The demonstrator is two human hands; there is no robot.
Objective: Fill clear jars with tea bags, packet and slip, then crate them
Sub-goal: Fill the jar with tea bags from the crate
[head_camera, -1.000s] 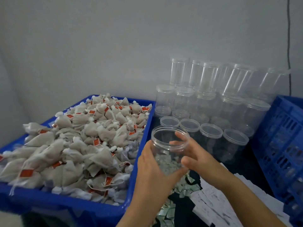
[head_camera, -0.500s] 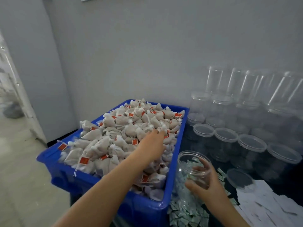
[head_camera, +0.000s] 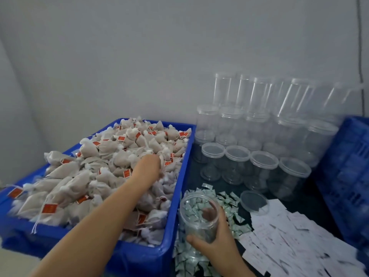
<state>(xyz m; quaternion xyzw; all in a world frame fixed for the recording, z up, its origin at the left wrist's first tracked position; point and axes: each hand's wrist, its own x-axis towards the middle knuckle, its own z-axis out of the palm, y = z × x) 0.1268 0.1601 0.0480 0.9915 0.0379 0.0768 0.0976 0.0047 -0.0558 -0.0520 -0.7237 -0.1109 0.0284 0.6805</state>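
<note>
My right hand (head_camera: 214, 239) grips an open clear jar (head_camera: 198, 214) just right of the blue tub (head_camera: 177, 196), above a pile of small green-white packets (head_camera: 229, 204). The jar looks empty. My left hand (head_camera: 148, 166) reaches into the tub and rests among the heaped beige tea bags (head_camera: 95, 168) with red tags; its fingers are buried in them, so I cannot tell whether they hold one. White paper slips (head_camera: 289, 242) lie spread at the lower right. A loose clear lid (head_camera: 254, 201) sits beside the packets.
Several lidded clear jars (head_camera: 263, 168) stand stacked in rows against the grey wall behind the packets. A blue slatted crate (head_camera: 347, 176) stands at the right edge. The tabletop is dark.
My left hand left the jar and went into the tea-bag tub, where it has stayed. My right hand lowered the jar beside the tub. My view swung left, then partly back.
</note>
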